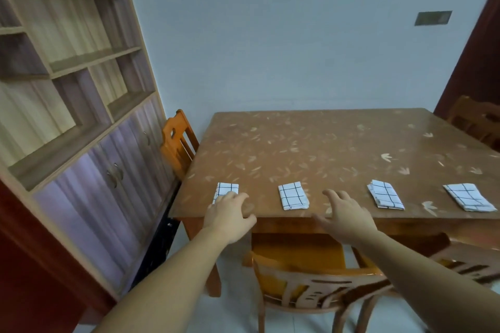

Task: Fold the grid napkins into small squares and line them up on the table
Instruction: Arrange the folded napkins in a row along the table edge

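Across the lower half of frame, brown leaf-patterned table, top slightly glossy, so cloth could slide on it. Along its near edge, four folded grid napkins in a row, well apart: far-left napkin partly hidden under the left hand, second napkin left of centre, third napkin right of centre, far-right napkin near the frame's right edge. All white with black grid, thin soft cloth, light, limp, layered; likely to spring open or skew if dragged. Third one shows ruffled layers at its upper left corner. Best taken by pinching a folded edge through all layers, or nudged flat with the palm. Row looks nearly done; judging by spacing, only small straightening left.

Left hand at lower centre-left, fingers loosely spread, lying over the near part of the far-left napkin, holding nothing; contact not certain. Right hand at lower centre, fingers spread wide, above bare table between second and third napkins, empty.

Upper left: tall wooden shelf unit with cabinet doors below. Orange chair at the table's left side. Wooden chair at bottom centre, pushed under the near edge, between body and table, may hamper leaning in. Another chair at far right.
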A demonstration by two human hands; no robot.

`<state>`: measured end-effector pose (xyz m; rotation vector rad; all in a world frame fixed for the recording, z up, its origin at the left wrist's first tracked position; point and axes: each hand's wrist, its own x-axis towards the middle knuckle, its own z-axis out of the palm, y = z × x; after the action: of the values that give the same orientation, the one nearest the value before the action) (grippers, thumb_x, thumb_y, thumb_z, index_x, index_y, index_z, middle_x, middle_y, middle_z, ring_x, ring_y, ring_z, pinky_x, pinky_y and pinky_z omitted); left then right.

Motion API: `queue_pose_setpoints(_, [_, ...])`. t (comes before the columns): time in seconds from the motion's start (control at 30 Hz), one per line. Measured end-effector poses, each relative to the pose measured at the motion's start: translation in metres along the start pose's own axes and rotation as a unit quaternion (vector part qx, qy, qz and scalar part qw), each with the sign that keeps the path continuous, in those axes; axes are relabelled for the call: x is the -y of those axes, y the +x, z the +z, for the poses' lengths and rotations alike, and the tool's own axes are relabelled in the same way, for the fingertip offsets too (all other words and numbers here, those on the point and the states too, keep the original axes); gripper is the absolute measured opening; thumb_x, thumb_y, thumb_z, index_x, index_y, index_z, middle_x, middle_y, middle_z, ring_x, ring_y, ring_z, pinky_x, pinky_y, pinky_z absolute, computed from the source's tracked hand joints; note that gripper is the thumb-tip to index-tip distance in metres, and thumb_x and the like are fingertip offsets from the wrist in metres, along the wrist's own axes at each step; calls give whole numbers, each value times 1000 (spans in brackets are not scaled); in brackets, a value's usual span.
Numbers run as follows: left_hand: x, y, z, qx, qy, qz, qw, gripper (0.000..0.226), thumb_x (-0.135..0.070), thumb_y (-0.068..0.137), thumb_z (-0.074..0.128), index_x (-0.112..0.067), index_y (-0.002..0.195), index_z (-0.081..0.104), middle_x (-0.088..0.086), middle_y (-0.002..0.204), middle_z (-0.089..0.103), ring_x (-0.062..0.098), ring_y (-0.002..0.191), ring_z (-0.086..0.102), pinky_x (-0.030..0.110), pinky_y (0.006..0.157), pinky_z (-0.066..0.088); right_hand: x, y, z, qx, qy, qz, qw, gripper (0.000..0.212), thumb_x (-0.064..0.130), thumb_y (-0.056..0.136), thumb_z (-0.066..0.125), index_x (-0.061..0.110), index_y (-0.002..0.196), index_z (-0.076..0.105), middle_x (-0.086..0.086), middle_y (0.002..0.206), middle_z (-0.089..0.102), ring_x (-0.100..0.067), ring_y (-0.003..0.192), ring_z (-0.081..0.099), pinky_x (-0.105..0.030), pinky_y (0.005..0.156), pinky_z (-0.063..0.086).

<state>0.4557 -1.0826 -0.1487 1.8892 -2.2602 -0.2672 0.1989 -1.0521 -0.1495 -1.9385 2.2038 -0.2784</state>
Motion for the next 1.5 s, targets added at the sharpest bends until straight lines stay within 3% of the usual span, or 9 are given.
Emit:
queue_pose_setpoints(0.27, [0, 86, 41, 55, -32, 9, 998, 53, -51, 87, 51, -33, 137, 44, -6, 139, 47, 20, 125, 45, 39, 99, 42, -17, 78, 24, 36, 13, 58, 998, 70, 63, 86, 47, 28, 144, 29, 0, 145, 40, -24, 123, 50, -46, 97, 46])
queue_pose_setpoints(0.57, [-32, 181, 119, 128, -79, -90, 984, 57, -48, 90, 54, -27, 142, 42, -1, 143, 45, 23, 128, 45, 40, 103, 42, -67, 199, 82, 119, 57, 63, 989, 69, 64, 87, 45, 20, 140, 38, -3, 137, 47, -22, 105, 60, -42, 86, 51])
queue_pose_setpoints(0.67, [-43, 198, 146, 163, -123, -124, 971, 57, -45, 91, 53, -24, 143, 40, 2, 138, 49, 23, 121, 51, 42, 99, 46, -73, 221, 101, 167, 106, 84, 977, 52, 51, 90, 51, 10, 122, 53, -9, 114, 63, -24, 94, 62, -39, 82, 53])
queue_pose_setpoints(0.73, [-48, 206, 162, 183, -147, -139, 962, 56, -42, 93, 54, -21, 144, 40, 4, 134, 54, 24, 117, 54, 40, 96, 48, -74, 229, 114, 200, 156, 113, 961, 41, 39, 89, 57, 2, 105, 62, -13, 94, 69, -25, 81, 65, -33, 71, 53])
queue_pose_setpoints(0.9, [-54, 222, 188, 202, -187, -171, 946, 43, -33, 93, 60, -12, 130, 53, 6, 112, 66, 27, 100, 62, 41, 87, 52, -80, 244, 149, 215, 181, 161, 946, 31, 41, 81, 62, 13, 71, 68, -2, 69, 68, -21, 68, 67, -40, 72, 58])
queue_pose_setpoints(1.07, [-61, 232, 198, 198, -184, -155, 950, 42, -24, 94, 59, -19, 135, 51, 0, 105, 65, 18, 88, 57, 28, 73, 46, -83, 250, 153, 203, 201, 190, 939, 31, 34, 79, 68, 8, 62, 68, -7, 65, 70, -22, 63, 68, -38, 66, 59])
queue_pose_setpoints(1.2, [-76, 241, 205, 193, -206, -139, 949, 45, -16, 92, 60, -18, 136, 51, 0, 100, 62, 19, 90, 58, 30, 79, 49, -92, 251, 151, 212, 223, 208, 929, 28, 23, 82, 67, -2, 70, 70, -13, 69, 72, -27, 66, 71, -40, 61, 60])
queue_pose_setpoints(1.37, [-86, 244, 211, 193, -214, -114, 951, 45, -13, 92, 60, -19, 136, 51, 1, 103, 64, 17, 87, 57, 30, 78, 51, -107, 250, 146, 209, 220, 212, 929, 24, 18, 86, 66, -2, 74, 70, -10, 64, 71, -20, 58, 70, -28, 52, 57])
queue_pose_setpoints(1.5, [-78, 239, 203, 184, -203, -106, 956, 45, -20, 93, 61, -23, 136, 51, -3, 104, 60, 15, 89, 55, 29, 76, 49, -108, 255, 143, 215, 182, 197, 939, 30, 35, 85, 66, 11, 67, 65, -1, 61, 67, -17, 55, 65, -31, 56, 55])
